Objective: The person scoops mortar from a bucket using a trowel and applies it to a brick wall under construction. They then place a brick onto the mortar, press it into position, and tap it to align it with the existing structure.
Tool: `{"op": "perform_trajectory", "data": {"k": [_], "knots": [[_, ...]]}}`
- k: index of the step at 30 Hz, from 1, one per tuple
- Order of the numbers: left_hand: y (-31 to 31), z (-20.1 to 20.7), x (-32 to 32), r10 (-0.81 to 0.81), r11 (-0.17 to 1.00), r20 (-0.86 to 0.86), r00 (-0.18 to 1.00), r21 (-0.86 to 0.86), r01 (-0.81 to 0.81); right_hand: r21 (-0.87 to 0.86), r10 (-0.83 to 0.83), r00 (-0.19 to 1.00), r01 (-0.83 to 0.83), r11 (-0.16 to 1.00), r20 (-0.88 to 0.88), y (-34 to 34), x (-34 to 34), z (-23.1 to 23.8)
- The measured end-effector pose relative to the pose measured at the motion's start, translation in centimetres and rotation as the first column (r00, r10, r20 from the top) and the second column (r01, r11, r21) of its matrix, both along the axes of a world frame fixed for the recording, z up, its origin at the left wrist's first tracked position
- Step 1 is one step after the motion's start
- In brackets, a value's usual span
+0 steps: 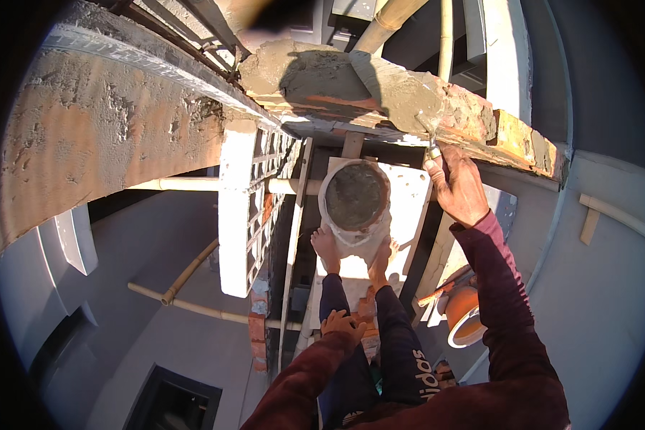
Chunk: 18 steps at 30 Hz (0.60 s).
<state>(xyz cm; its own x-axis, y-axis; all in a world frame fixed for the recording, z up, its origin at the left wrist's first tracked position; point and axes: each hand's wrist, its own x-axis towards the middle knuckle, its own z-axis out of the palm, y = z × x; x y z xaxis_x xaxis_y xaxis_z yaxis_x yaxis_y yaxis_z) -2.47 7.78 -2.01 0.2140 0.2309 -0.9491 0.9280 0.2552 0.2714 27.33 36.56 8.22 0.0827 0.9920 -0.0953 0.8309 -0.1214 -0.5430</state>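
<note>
My right hand (460, 185) is closed round the handle of a trowel (433, 149). The mortar-smeared blade lies against wet grey mortar (322, 77) on top of a low brick wall (473, 118). It is hard to tell where the blade ends and the mortar begins. My left hand (342, 326) rests on my thigh with its fingers stretched out, holding nothing. A round pan of grey mortar (355, 195) stands on a pale board just in front of my bare feet.
At the left runs a rough plastered wall (115, 122), beside a white lattice block (238, 208). Bamboo poles (193, 309) cross below, with a drop on both sides of the board (408, 197). An orange pot (464, 315) sits under my right arm.
</note>
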Motion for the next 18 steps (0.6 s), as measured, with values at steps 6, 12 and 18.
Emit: {"op": "perform_trajectory", "data": {"k": [6,12,18], "knots": [[-0.3,-0.3,0.0,0.012,1.0,-0.012,1.0,0.012,-0.012,-0.071,-0.084,0.996,0.083,0.994,-0.008,-5.6,3.7,-3.9],[-2.3,-0.9,0.3,0.043,0.998,-0.034,0.998,0.036,-0.042,-0.634,0.433,0.858,-0.176,0.753,0.277,-8.9,1.2,-8.8],[-4.2,-1.9,-0.2,0.067,0.997,-0.013,0.998,0.045,-0.066,-0.859,0.665,0.691,-0.126,0.496,0.282,-6.3,-5.1,-22.8]]}}
